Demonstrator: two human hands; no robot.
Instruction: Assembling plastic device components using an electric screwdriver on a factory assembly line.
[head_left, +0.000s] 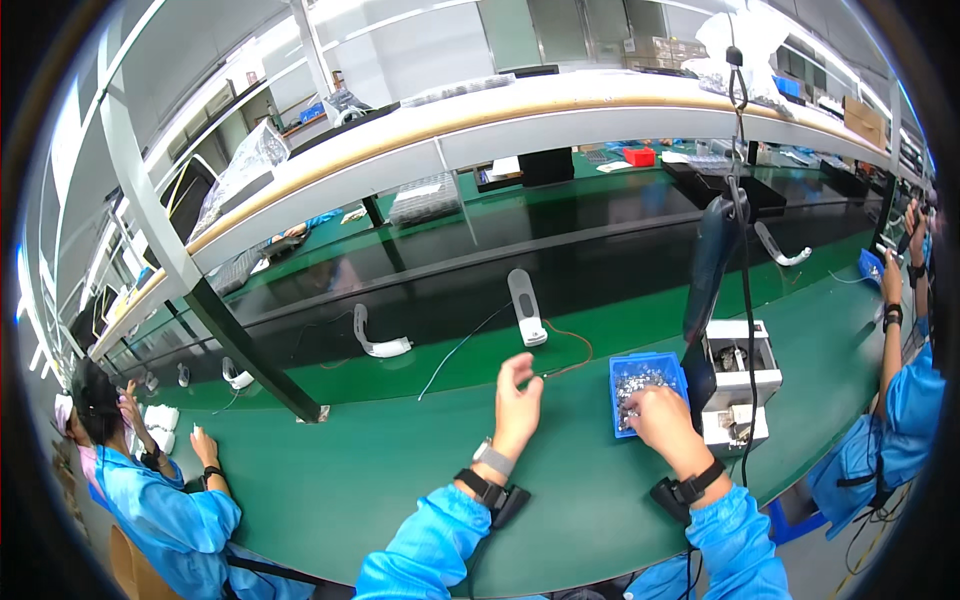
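My left hand (518, 405) is raised over the near side of the bench, fingers curled together. At its thumb and fingertips ends a thin orange wire (590, 350), which loops out of a white, elongated device (525, 308) with an oval opening. A light blue wire (462, 345) trails from the same device to the left. My right hand (663, 422) dips into a blue bin (683, 372) of small shiny metal parts (640, 380). Its fingers are bunched together among them, and whatever lies between the fingertips is hidden.
White boxes (752, 375) of parts stand right of the bin, beside a hanging dark tool (712, 265) and its cord. More white devices (380, 335) lie along the dark conveyor strip (440, 290). A co-worker (150, 490) sits at left, another (880, 410) at right. A shelf (500, 120) crosses above.
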